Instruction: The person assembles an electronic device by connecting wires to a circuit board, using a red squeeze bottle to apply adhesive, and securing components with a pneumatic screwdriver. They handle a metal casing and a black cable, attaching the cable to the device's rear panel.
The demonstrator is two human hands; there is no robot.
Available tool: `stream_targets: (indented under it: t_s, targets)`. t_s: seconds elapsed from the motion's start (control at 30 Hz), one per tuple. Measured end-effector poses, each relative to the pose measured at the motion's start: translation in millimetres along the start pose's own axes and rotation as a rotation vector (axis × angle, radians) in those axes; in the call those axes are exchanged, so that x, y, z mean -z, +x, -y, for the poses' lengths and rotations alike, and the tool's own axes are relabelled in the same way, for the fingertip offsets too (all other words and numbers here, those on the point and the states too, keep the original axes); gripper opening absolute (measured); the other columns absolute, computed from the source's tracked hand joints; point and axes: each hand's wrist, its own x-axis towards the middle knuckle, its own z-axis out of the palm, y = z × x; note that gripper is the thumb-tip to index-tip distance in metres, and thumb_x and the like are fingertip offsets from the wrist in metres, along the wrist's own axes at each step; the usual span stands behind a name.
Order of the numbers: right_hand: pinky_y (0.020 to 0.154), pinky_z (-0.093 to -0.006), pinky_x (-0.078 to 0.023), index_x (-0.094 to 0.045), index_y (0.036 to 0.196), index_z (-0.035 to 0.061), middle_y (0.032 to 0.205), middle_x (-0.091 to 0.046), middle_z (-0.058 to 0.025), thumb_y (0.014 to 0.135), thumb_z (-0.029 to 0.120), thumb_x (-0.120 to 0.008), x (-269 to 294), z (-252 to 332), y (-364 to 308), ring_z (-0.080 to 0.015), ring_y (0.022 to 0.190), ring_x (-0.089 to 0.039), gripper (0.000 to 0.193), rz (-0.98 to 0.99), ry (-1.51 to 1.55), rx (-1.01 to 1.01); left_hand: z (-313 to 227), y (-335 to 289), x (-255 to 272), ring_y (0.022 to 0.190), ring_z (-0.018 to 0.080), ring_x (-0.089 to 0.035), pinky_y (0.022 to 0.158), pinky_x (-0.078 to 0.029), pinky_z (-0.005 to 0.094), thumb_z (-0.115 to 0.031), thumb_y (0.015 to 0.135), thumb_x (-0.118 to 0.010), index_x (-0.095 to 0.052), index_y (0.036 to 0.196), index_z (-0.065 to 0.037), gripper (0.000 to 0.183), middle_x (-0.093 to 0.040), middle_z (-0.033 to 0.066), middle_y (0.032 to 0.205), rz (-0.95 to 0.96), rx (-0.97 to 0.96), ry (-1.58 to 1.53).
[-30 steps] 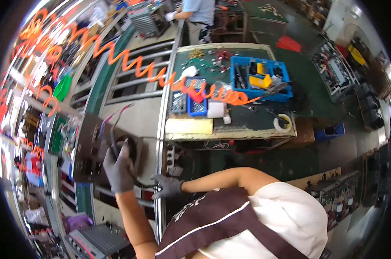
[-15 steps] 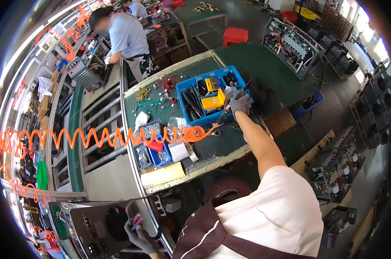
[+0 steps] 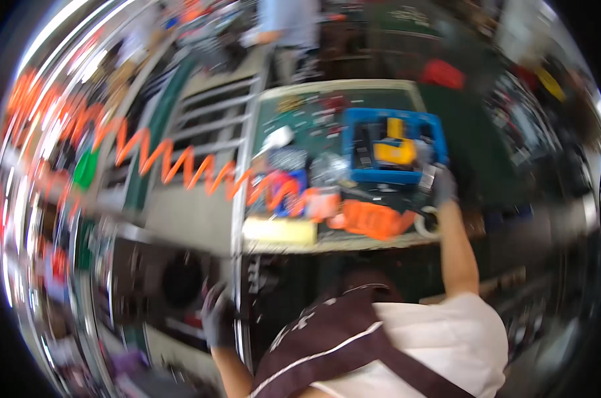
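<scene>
My left hand (image 3: 218, 317), in a grey glove, is raised beside the metal rail, with fingers apart and nothing visible in them. Near it lies a dark panel (image 3: 138, 282) with a round black part (image 3: 182, 277). My right hand (image 3: 445, 186), also gloved, is at the near right corner of a blue divided crate (image 3: 386, 176). Its fingers are curled against a silvery piece (image 3: 428, 178), too smeared to name. Inside the crate are a yellow box (image 3: 394, 154) and dark parts. An orange coiled hose (image 3: 370, 220) bunches on the bench just left of that hand.
A white ring (image 3: 426, 222) lies by the bench's near edge. Further left are a yellow sheet (image 3: 279, 231), a clear bag (image 3: 329, 168) and small parts bins (image 3: 287, 159). Metal rollers (image 3: 211, 123) run left of the bench. A person (image 3: 288, 26) stands beyond; a red stool (image 3: 443, 74) is behind.
The view has swung and blurred. The purple piece no longer shows in my left hand, whose fingers have spread. The orange hose now bunches nearer my right hand, which stays by the crate.
</scene>
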Motion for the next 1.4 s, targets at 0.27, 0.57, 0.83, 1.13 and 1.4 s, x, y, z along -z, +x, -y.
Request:
stream_targets:
  t_s: [0.27, 0.57, 0.83, 1.13, 1.4]
  targets:
    - [0.032, -0.0243, -0.038, -0.045, 0.121, 0.0085, 0.071, -0.054, -0.0049, 0.080, 0.024, -0.058, -57.9, 91.6, -164.7, -0.0125, 0.040, -0.047, 0.046, 0.830, 0.302, -0.399, 1.4, 10.5, 5.0, 0.048, 0.0049, -0.033, 0.044, -0.031, 0.0214, -0.022, 0.088, -0.054, -0.054, 0.091, -0.007, 0.016, -0.044, -0.0029, 0.065, 0.325, 0.165, -0.529]
    - [0.046, -0.0258, -0.049, -0.015, 0.145, 0.0131, 0.092, -0.059, -0.0164, 0.057, 0.013, -0.068, -208.3, 88.7, -335.8, -0.0161, 0.056, -0.059, 0.102, 1.423, 0.027, -0.238, 43.4, -6.7, 4.2, 0.043, 0.0064, -0.040, 0.038, -0.031, 0.0217, -0.023, 0.090, -0.050, -0.060, 0.090, -0.006, 0.019, -0.050, -0.0008, 0.060, -0.041, -0.005, -0.332]
    - [0.070, -0.0262, -0.047, -0.017, 0.143, 0.0062, 0.096, -0.057, -0.0113, 0.057, 0.010, -0.066, -252.2, 63.1, -387.9, -0.0149, 0.084, -0.056, 0.099, 1.787, -0.495, 0.318, 44.0, -19.5, 10.9, 0.065, 0.0145, -0.057, 0.062, -0.048, 0.0268, -0.020, 0.087, -0.053, -0.060, 0.083, -0.002, 0.019, -0.059, 0.0059, 0.073, -0.224, 0.033, -0.925]
    - [0.075, -0.0339, -0.052, -0.041, 0.124, -0.0080, 0.092, -0.061, -0.0187, 0.067, 0.031, -0.061, -311.8, 73.9, -379.8, -0.0263, 0.081, -0.062, 0.072, 1.753, 0.379, -0.567, 35.3, -50.0, 19.2, 0.045, 0.0073, -0.037, 0.040, -0.028, 0.0233, -0.028, 0.088, -0.056, -0.054, 0.077, -0.008, 0.023, -0.044, -0.0019, 0.057, 0.036, 0.061, -0.667]
    - [0.056, -0.0239, -0.052, -0.049, 0.103, -0.0049, 0.085, -0.059, -0.0139, 0.069, 0.031, -0.062, -324.2, 63.9, -387.8, -0.0182, 0.069, -0.061, 0.051, 1.701, 0.228, -0.503, 35.4, -40.9, 16.2, 0.043, 0.0029, -0.031, 0.037, -0.021, 0.0185, -0.026, 0.090, -0.051, -0.051, 0.086, -0.012, 0.015, -0.046, -0.0048, 0.065, 0.296, 0.137, -0.989]
